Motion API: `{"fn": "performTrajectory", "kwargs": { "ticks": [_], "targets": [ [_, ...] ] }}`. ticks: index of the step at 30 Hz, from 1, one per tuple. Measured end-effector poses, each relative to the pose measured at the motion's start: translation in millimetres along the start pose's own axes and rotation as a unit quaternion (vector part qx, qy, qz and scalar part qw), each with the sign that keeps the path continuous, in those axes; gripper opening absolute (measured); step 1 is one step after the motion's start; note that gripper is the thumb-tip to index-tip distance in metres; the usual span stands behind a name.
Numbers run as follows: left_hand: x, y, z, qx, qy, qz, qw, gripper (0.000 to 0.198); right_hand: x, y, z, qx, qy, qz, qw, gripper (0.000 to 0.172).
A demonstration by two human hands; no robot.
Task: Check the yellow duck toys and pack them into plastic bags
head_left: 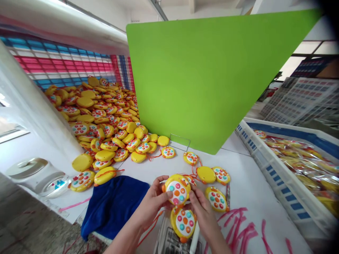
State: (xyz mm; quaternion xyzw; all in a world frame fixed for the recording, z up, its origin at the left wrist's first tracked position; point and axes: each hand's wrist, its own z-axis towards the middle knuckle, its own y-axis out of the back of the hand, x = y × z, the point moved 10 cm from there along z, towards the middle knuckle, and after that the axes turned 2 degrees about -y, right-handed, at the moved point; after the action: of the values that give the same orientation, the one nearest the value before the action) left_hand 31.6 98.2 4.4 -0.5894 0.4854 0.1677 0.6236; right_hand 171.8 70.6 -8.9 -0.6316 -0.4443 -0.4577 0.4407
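Observation:
Between both hands I hold a yellow duck-shaped button toy (177, 190), its white face with coloured buttons turned up. My left hand (156, 199) grips its left edge, thumb on the front. My right hand (201, 203) has its fingers closed on the right edge. Just below is a second duck-shaped toy (184, 224), close against the right hand; whether the hand touches it, I cannot tell. An orange cord (152, 225) hangs beneath my left hand. To the right lies another toy (216, 199), face up.
A heap of such toys (106, 120) spills from a striped bag at left. A green board (206, 81) stands behind. A blue cloth (116, 204) lies left of my hands, pink strips (238, 229) at right. A white crate (280, 190) holds wrapped toys.

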Motion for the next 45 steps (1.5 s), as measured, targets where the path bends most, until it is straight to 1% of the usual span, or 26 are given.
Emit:
{"fn": "performTrajectory", "kwargs": {
  "ticks": [2,4,6,9,12,15,17,19,20,22,24,25,27,29,30,32,34,35,36,37,38,40,41,43,44,45],
  "targets": [
    [4,-6.6,-3,0.046,0.026,0.015,0.998,0.065,-2,4,-1,0.004,-0.023,0.005,1.000,0.054],
    [7,-11.2,-5,0.071,0.031,0.024,0.997,0.077,-3,3,-3,0.009,-0.038,0.008,0.999,0.058],
    [7,-13.5,-5,0.074,0.008,0.045,0.996,0.091,-2,0,-6,0.011,-0.039,0.008,0.999,0.059],
    [7,-11.7,-4,0.045,-0.030,0.103,0.993,0.103,2,-5,-9,0.013,-0.026,0.002,1.000,0.056],
    [10,-7.8,-5,0.014,-0.034,0.143,0.989,0.100,4,-6,-10,0.011,-0.016,0.008,1.000,0.056],
    [7,-9.9,-7,0.026,-0.054,0.149,0.987,0.095,3,-3,-10,0.001,-0.016,0.009,1.000,0.057],
    [4,-9.5,-7,0.029,-0.074,0.165,0.983,0.076,1,-3,-12,0.004,-0.020,0.004,1.000,0.059],
    [1,-5.2,-7,0.012,-0.088,0.198,0.976,0.055,0,-7,-14,0.015,-0.015,-0.001,1.000,0.060],
    [0,-2.7,-7,0.003,-0.090,0.213,0.973,0.049,0,-9,-15,0.021,-0.008,-0.002,1.000,0.061],
    [0,0.6,-6,-0.006,-0.088,0.225,0.970,0.045,2,-13,-17,0.034,0.008,-0.003,0.999,0.063],
    [2,-0.9,-7,0.008,-0.080,0.213,0.974,0.048,3,-16,-18,0.042,0.015,-0.012,0.999,0.066],
    [4,-3.8,-8,0.024,-0.075,0.201,0.976,0.054,2,-16,-18,0.043,0.012,-0.021,0.999,0.067],
    [9,-11.0,-10,0.058,-0.058,0.174,0.981,0.074,2,-15,-17,0.041,0.008,-0.040,0.998,0.067],
    [16,-14.8,-11,0.072,-0.033,0.153,0.985,0.091,1,-14,-16,0.040,0.006,-0.048,0.998,0.067],
    [19,-14.7,-11,0.070,-0.023,0.150,0.986,0.094,1,-13,-15,0.039,0.003,-0.044,0.998,0.067],
    [23,-11.9,-11,0.066,-0.015,0.174,0.982,0.091,-3,-10,-12,0.036,-0.005,-0.031,0.999,0.066],
    [18,-3.8,-9,0.064,-0.038,0.248,0.966,0.085,-10,-2,-5,0.031,-0.028,-0.030,0.999,0.063],
    [12,3.7,-7,0.057,-0.059,0.301,0.950,0.079,-13,6,0,0.020,-0.039,-0.035,0.998,0.062],
    [3,14.4,-6,0.042,-0.085,0.362,0.927,0.072,-16,17,5,0.001,-0.046,-0.042,0.998,0.061],
    [-10,27.8,-4,0.018,-0.115,0.427,0.897,0.065,-18,31,10,-0.026,-0.049,-0.050,0.997,0.063],
    [-27,44.3,-4,-0.018,-0.147,0.492,0.858,0.058,-17,47,14,-0.056,-0.041,-0.055,0.996,0.065],
    [-65,83.8,-8,-0.115,-0.195,0.611,0.758,0.048,-9,79,19,-0.122,0.004,-0.056,0.991,0.072],
    [-84,105.3,-12,-0.167,-0.202,0.662,0.702,0.047,-4,93,19,-0.153,0.037,-0.057,0.986,0.074],
    [-122,151.8,-25,-0.294,-0.175,0.739,0.581,0.047,8,113,15,-0.205,0.101,-0.057,0.972,0.075],
    [-139,173.0,-34,-0.357,-0.153,0.757,0.525,0.048,12,117,13,-0.220,0.121,-0.059,0.966,0.073],
    [-151,191.5,-41,-0.399,-0.124,0.766,0.489,0.051,13,117,11,-0.223,0.128,-0.065,0.964,0.070]
  ]
}}
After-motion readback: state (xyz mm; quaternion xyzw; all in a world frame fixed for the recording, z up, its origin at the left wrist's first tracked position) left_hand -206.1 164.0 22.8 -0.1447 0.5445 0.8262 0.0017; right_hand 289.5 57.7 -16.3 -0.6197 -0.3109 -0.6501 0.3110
